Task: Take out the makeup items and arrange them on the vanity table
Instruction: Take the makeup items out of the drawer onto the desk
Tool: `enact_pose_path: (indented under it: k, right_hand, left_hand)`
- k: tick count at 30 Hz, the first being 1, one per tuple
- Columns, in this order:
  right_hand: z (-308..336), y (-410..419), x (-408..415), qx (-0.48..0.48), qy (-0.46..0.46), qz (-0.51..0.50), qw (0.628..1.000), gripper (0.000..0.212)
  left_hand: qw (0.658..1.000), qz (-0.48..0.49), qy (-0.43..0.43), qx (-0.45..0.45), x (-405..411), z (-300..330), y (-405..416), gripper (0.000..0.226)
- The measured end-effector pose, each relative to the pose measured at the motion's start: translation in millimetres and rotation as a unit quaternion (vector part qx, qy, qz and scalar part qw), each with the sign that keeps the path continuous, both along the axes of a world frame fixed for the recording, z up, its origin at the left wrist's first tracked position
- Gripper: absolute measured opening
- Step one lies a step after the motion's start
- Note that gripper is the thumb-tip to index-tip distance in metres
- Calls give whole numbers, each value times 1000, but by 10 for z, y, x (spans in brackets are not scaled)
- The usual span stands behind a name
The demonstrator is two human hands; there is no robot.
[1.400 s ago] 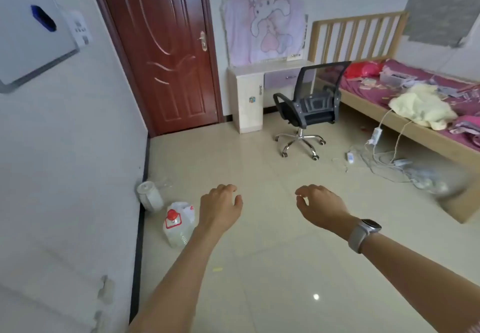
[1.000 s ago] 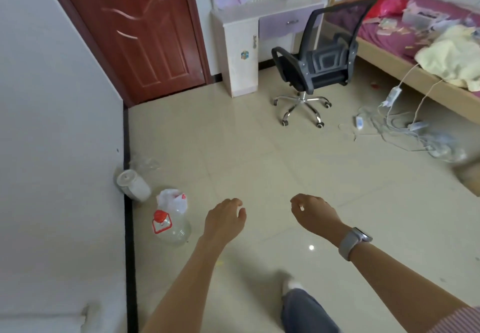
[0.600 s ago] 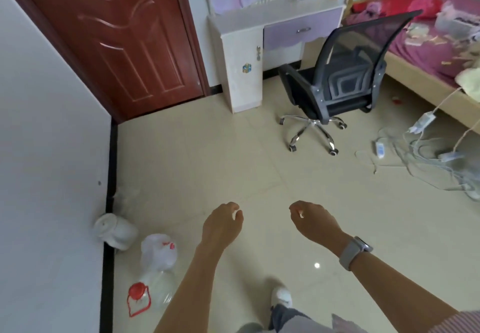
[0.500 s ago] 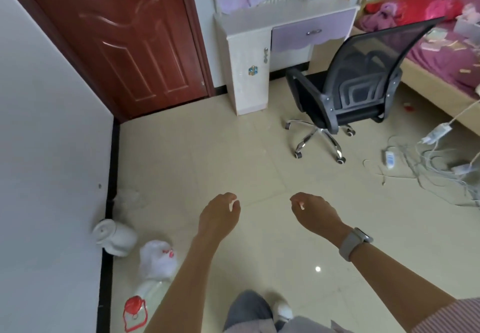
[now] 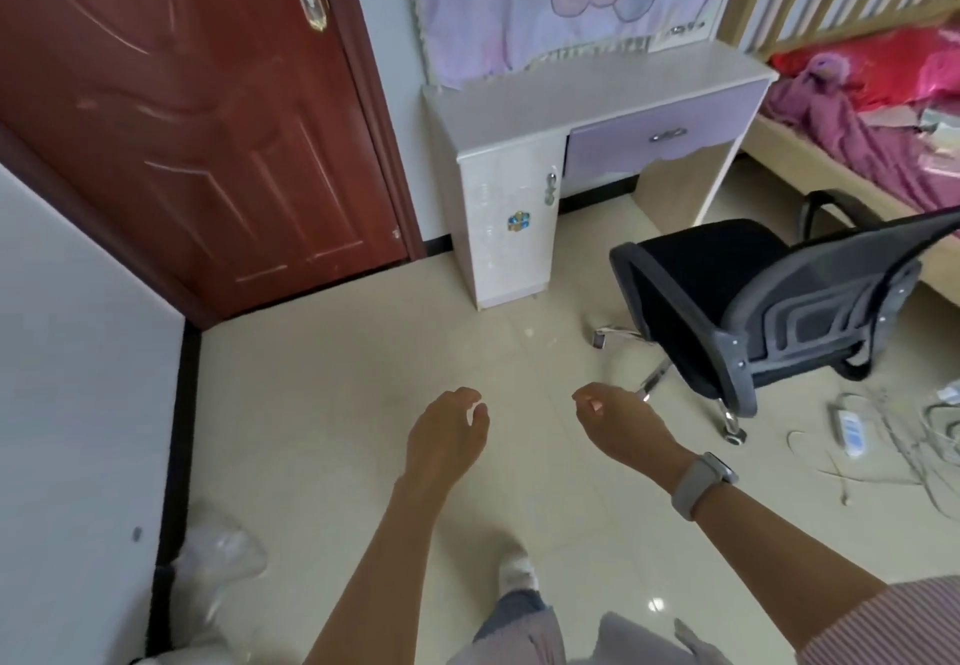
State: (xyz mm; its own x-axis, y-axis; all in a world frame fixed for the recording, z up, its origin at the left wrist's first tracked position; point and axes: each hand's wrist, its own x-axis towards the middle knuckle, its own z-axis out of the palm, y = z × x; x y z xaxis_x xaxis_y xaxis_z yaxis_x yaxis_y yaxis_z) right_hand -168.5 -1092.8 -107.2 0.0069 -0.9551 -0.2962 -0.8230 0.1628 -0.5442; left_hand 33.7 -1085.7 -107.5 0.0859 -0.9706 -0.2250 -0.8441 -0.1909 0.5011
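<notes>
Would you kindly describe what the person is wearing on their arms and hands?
The left hand and forearm are bare, with no sleeve in view. The right hand is bare; a grey watch circles its wrist, and a pink-and-white striped sleeve covers the upper arm.

White vanity table [image 5: 587, 93] with lilac drawer [image 5: 660, 137]; red-brown door [image 5: 182, 119]; black chair [image 5: 769, 301].
</notes>
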Motion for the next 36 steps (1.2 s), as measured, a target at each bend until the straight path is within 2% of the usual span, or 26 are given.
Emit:
enact_pose_path:
  k: [6,11,15,20,25,31,36]
  right_hand:
    - [107,-1340,-75,14,-27,-57,998,27]
    - [-101,-2541,-455,36,-23,-93,995,28]
    - [-286,-3623,-786,43,-43,-115,992,30]
    - [-193,-4965,-1174,29,-66,-144,987,29]
    - [-141,-6002,-1599,6,-96,-196,976,29]
    - [-565,-7046,-2192,3,-144,-346,927,29]
    - [-1139,-7819,-2721,22,-231,-513,826,32]
  left_hand:
    - [998,-66,1,4,-206,125,-1633,32]
    - [993,-111,9,27,-501,-96,-2886,34]
    - [993,-109,20,45,-825,-232,-3948,36]
    - [993,-121,11,11,-1337,-18,-5406,33]
    - [982,-186,-8,-10,-1812,162,-6578,35]
    - [950,-310,-44,-12,-2535,-125,-7853,39]
    - [906,-413,-93,-16,-3314,-592,-8804,42]
